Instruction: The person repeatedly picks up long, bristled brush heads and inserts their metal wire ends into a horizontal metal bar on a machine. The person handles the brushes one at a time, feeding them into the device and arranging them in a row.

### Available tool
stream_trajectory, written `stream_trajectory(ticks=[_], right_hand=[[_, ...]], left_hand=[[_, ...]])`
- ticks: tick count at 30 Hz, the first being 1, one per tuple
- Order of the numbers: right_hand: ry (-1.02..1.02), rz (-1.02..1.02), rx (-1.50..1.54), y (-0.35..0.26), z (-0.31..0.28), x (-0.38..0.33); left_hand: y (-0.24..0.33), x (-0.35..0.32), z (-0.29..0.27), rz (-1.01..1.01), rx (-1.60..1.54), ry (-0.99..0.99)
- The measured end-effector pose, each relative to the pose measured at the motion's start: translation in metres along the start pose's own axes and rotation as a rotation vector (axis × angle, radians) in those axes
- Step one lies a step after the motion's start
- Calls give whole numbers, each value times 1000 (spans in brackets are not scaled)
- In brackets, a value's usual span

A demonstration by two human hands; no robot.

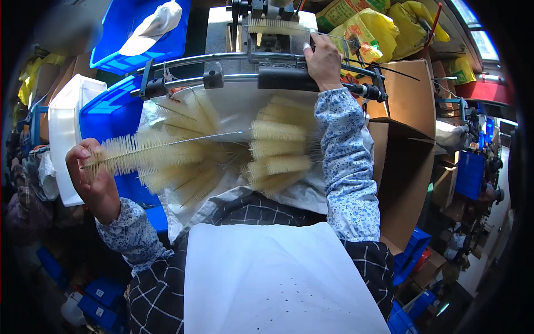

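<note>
My left hand [93, 181] is closed round the bristled end of a pale yellow twisted-wire bottle brush [150, 146]. The bare wire stem of this brush points right and ends in a small loop. Up at the bench machine [272, 42], a second bottle brush [275, 26] lies sideways in the metal fixture. My right hand [324, 58] is at that brush's right end, fingers curled round it; the exact grip is partly hidden. Between my arms, more bottle brushes lie fanned in a left pile [186, 172] and a right pile [281, 133] on a pale cloth [239, 106].
Metal rails [233, 80] cross in front of the machine. At left stand a white bin [69, 106] and a blue bin [108, 111], with a white cap [158, 28] on another blue bin behind. An open cardboard box [409, 106] and yellow sacks [367, 33] are at right.
</note>
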State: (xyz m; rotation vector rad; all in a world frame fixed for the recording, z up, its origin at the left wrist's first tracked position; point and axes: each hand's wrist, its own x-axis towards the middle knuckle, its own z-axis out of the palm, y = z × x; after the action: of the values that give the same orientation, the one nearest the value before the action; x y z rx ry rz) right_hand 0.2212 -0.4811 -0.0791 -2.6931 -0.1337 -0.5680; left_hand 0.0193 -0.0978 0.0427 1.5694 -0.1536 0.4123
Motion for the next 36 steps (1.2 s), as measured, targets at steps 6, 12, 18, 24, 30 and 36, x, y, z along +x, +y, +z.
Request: stream_trajectory(ticks=[6, 12, 18, 24, 30, 36], right_hand=[[-40, 3, -26, 77, -24, 2], [-75, -75, -316, 88, -49, 34], [-237, -285, -215, 120, -72, 42], [-651, 56, 587, 95, -144, -12], [-838, -111, 757, -22, -131, -47], [-478, -238, 717, -60, -84, -59]], left_hand=[[-11, -1, -10, -25, -104, 36], [-13, 21, 7, -127, -169, -49], [-14, 42, 37, -171, -162, -189], [-26, 46, 78, -208, -211, -272], [-49, 34, 169, -143, -192, -401], [-52, 36, 144, -54, 159, -545]])
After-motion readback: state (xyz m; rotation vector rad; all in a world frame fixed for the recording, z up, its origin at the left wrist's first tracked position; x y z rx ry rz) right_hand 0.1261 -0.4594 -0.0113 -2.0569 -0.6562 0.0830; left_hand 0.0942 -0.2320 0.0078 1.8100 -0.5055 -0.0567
